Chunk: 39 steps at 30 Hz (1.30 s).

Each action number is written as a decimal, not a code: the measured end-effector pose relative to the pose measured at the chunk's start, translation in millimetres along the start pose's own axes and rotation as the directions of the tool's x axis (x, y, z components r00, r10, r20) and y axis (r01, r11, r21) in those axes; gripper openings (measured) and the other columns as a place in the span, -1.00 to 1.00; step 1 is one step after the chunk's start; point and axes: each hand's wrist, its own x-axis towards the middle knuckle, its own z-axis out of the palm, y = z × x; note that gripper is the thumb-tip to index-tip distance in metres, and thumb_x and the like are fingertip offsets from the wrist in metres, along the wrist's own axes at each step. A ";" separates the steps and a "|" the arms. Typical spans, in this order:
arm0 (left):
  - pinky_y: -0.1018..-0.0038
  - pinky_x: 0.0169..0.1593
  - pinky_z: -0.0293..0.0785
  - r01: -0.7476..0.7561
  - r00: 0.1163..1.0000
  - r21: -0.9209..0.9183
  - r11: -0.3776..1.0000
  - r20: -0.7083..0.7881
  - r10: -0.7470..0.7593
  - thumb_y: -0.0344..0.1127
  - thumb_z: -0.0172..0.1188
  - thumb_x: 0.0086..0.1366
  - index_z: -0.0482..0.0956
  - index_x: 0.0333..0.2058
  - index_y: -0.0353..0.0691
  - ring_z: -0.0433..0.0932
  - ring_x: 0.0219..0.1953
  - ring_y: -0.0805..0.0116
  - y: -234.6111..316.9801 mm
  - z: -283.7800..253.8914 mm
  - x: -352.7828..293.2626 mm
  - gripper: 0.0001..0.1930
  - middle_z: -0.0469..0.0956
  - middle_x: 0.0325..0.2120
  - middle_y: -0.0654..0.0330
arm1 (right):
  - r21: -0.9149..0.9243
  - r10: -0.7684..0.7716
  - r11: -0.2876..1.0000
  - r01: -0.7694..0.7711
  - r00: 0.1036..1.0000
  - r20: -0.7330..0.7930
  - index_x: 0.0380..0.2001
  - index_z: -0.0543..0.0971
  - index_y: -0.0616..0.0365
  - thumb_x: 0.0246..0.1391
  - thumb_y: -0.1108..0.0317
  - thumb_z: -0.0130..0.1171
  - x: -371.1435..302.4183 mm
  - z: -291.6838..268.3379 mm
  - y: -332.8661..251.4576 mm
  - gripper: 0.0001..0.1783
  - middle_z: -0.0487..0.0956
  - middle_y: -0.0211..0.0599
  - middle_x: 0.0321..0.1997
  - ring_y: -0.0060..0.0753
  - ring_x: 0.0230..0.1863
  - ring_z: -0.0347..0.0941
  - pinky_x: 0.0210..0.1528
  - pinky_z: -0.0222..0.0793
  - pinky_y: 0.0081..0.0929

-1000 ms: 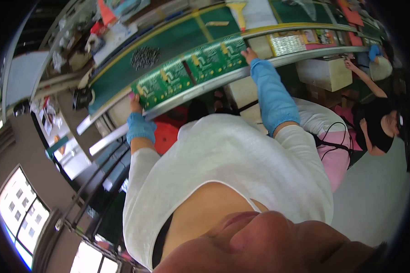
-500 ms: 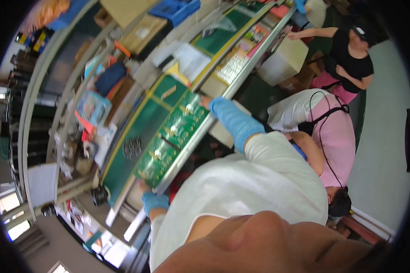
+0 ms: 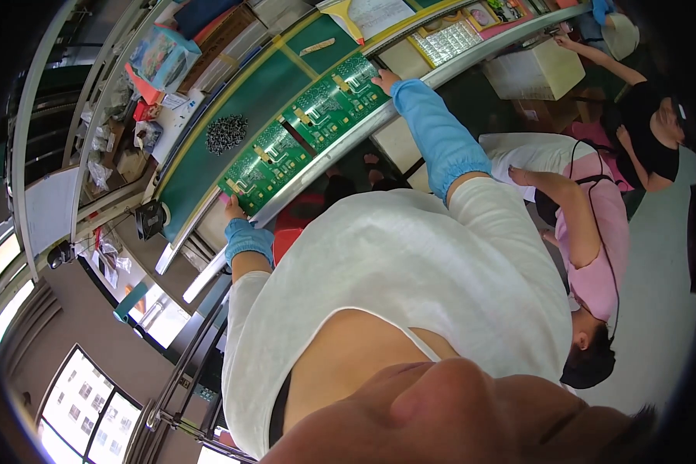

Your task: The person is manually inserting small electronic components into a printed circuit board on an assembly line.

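A long green circuit board panel (image 3: 323,116) lies slantwise along the near metal rail of the bench, with a dark slot across its middle. My left hand (image 3: 235,207) grips its near left end, fingers closed at the corner. Something pink shows at that hand's fingertips. At the far right end my right hand (image 3: 385,80) holds the opposite edge, thumb and fingers on the corner. Light blue sleeve covers sit on both forearms. Behind the panel, on the green bench surface (image 3: 274,81), is a heap of small black parts (image 3: 226,134).
Beyond the panel lie a flat wooden strip (image 3: 317,46) and a yellow-handled scraper (image 3: 345,17). A tray of small pale parts (image 3: 445,45) stands farther right. Shelves with a blue clear basket (image 3: 162,58) run along the left. Co-workers sit to my right beside a white box (image 3: 535,69).
The view has shifted, so the bench now appears higher and less steeply tilted. Both hands stay at the two ends of the circuit board panel, and the picture is sharper.
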 end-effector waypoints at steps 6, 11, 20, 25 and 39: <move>0.22 -0.40 0.57 -0.002 1.000 0.022 1.000 -0.022 0.002 -0.03 0.14 0.44 0.56 0.03 -0.11 0.64 -0.33 0.27 2.0 3.7 0.2 -0.65 0.65 -0.24 0.24 | 0.035 -0.009 0.999 0.009 1.000 -0.010 0.32 0.28 0.35 0.27 -0.20 0.00 2.0 -2.8 -4.8 -0.14 0.31 0.13 0.39 0.05 0.41 0.21 0.45 0.07 -0.25; 0.29 -0.40 0.55 -0.068 0.997 0.034 0.997 -0.035 0.069 0.00 0.12 0.45 0.54 0.06 -0.12 0.63 -0.34 0.27 6.0 4.3 4.1 -0.61 0.64 -0.25 0.25 | 0.072 -0.003 0.997 0.005 1.000 -0.029 0.33 0.27 0.34 0.26 -0.22 0.01 4.8 -2.9 -10.0 -0.13 0.32 0.13 0.38 0.06 0.41 0.22 0.44 0.09 -0.24; 0.32 -0.46 0.50 -0.082 0.996 0.026 0.996 -0.016 0.083 -0.01 0.11 0.45 0.57 0.01 -0.14 0.58 -0.45 0.32 3.2 3.4 15.4 -0.63 0.64 -0.32 0.26 | 0.066 -0.006 0.998 0.010 0.998 -0.059 0.30 0.30 0.35 0.26 -0.20 0.02 10.1 1.6 -5.1 -0.15 0.37 0.15 0.34 0.09 0.37 0.27 0.41 0.14 -0.22; 0.29 -0.29 0.55 -0.147 0.989 -0.065 0.987 -0.009 0.146 -0.02 0.12 0.45 0.57 0.02 -0.21 0.59 -0.33 0.30 4.4 0.6 15.5 -0.61 0.63 -0.26 0.22 | 0.077 -0.025 0.997 0.031 0.997 -0.076 0.28 0.32 0.36 0.26 -0.18 0.03 12.4 -0.7 -13.2 -0.17 0.37 0.18 0.33 0.11 0.36 0.28 0.41 0.15 -0.20; 0.16 -0.10 0.61 -0.103 0.991 -0.136 0.985 0.068 0.113 -0.03 0.09 0.47 0.48 0.11 -0.30 0.61 -0.18 0.14 14.3 14.8 -7.4 -0.54 0.60 -0.12 0.09 | 0.113 -0.004 0.993 0.024 0.985 -0.175 0.22 0.40 0.34 0.22 -0.14 0.10 12.8 12.5 3.6 -0.23 0.46 0.19 0.23 0.15 0.27 0.38 0.33 0.24 -0.14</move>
